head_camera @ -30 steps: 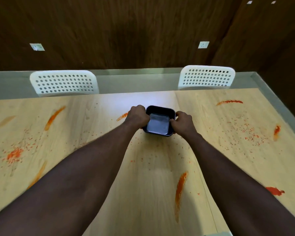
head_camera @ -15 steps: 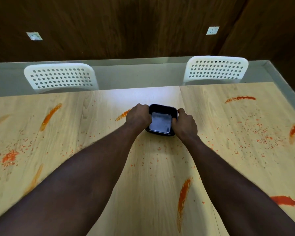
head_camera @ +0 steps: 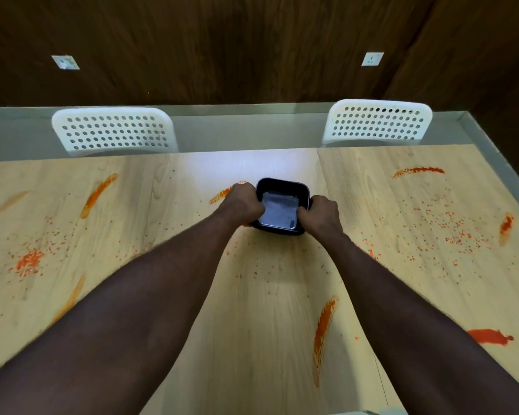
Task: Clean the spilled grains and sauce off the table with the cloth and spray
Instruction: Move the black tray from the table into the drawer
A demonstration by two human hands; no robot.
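A black square container [head_camera: 283,191] with nothing visible inside stands on the light wooden table [head_camera: 267,339], near its far middle. My left hand [head_camera: 242,202] grips its left rim and my right hand [head_camera: 319,213] grips its right rim. Orange-red sauce streaks [head_camera: 323,323] cross the tabletop, one near me and others at the left [head_camera: 98,193] and far right [head_camera: 418,171]. Small red grains [head_camera: 450,235] lie scattered on the right, and a denser patch of grains [head_camera: 29,261] lies at the left. No cloth or spray bottle is in view.
Two white perforated chairs stand behind the far table edge, one at the left [head_camera: 114,131] and one at the right [head_camera: 378,122]. Behind them runs a grey ledge [head_camera: 246,127] below a dark wood-panelled wall. A red sauce blot [head_camera: 489,336] lies near the right edge.
Both hands keep their hold on the black container, which has stayed at about the same spot on the table. The camera view has shifted a little.
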